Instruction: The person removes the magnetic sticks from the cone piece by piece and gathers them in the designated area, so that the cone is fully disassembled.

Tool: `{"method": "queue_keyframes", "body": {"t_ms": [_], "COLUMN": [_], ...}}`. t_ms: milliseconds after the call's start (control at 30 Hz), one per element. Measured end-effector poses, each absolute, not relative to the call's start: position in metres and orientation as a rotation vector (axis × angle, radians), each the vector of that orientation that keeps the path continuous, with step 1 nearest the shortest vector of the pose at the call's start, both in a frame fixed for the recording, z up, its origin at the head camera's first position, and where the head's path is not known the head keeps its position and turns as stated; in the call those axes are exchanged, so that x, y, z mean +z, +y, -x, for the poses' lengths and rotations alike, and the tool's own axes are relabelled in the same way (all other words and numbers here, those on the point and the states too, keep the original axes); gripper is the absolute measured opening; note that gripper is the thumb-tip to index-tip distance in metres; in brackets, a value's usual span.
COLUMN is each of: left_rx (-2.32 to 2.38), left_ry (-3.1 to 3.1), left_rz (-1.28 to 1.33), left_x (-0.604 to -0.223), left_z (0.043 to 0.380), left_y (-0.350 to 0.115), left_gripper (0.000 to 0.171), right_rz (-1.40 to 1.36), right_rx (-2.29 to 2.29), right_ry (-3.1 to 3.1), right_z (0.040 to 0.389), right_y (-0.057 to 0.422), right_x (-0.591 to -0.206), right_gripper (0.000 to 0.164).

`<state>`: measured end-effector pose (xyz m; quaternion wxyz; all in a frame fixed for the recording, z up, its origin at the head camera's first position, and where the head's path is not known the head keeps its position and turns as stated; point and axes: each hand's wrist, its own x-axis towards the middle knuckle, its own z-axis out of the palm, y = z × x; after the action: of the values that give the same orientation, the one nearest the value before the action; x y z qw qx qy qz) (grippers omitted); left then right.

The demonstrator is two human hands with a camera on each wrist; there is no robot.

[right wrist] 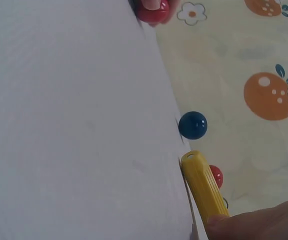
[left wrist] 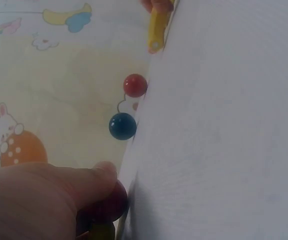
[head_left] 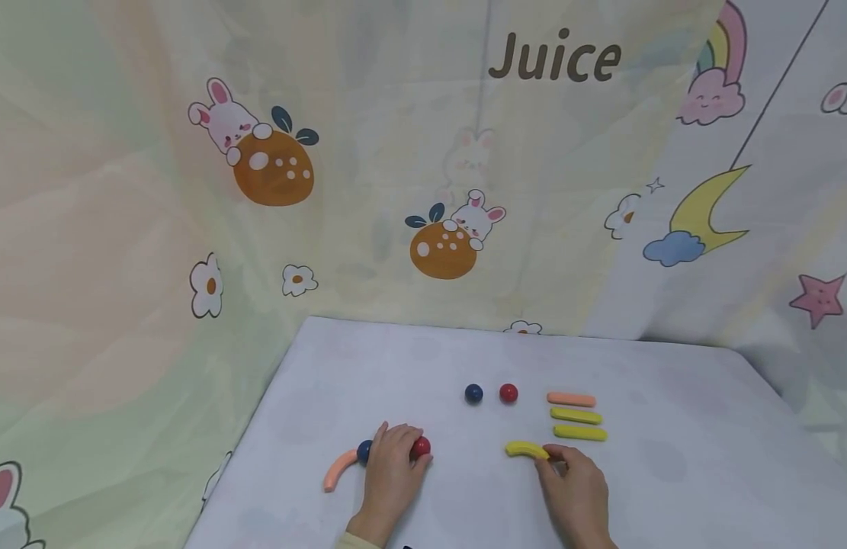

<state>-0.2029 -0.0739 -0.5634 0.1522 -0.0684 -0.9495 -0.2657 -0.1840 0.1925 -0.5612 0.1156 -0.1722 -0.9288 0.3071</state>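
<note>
On the white counter (head_left: 478, 503), one curved peach stick (head_left: 338, 472) is touching one shiny blue ball (head_left: 364, 451); the left hand's (head_left: 392, 467) curled fingers are pinching one red ball (head_left: 421, 447). A second blue ball (head_left: 473, 393) and second red ball (head_left: 508, 393) are sitting nearer the far edge. The right hand's (head_left: 577, 488) nearly closed fingers are pinching one grooved yellow stick (head_left: 524, 448) near three straight sticks (head_left: 576, 415), one peach, two yellow.
</note>
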Motion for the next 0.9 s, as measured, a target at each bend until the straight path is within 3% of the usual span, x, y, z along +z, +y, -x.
{"method": "queue_keyframes", "body": {"t_ms": [467, 700, 900], "left_rx": [-0.766, -0.799, -0.971], "left_ry": [-2.763, -2.750, -2.808], "left_rz": [0.175, 0.202, 0.297], "left_x": [-0.561, -0.563, -0.563], "left_z": [0.202, 0.201, 0.198], "left_y": [-0.074, -0.072, -0.064], "left_gripper": [0.041, 0.040, 0.051], "right_rz": [0.532, 0.603, 0.495], "right_rx": [0.833, 0.811, 0.892], "right_ry": [-2.729, -2.676, -2.662], "right_z": [0.185, 0.184, 0.174], "right_y": [0.208, 0.200, 0.156], "right_x": [-0.566, -0.564, -0.556], "right_gripper": [0.026, 0.039, 0.024]}}
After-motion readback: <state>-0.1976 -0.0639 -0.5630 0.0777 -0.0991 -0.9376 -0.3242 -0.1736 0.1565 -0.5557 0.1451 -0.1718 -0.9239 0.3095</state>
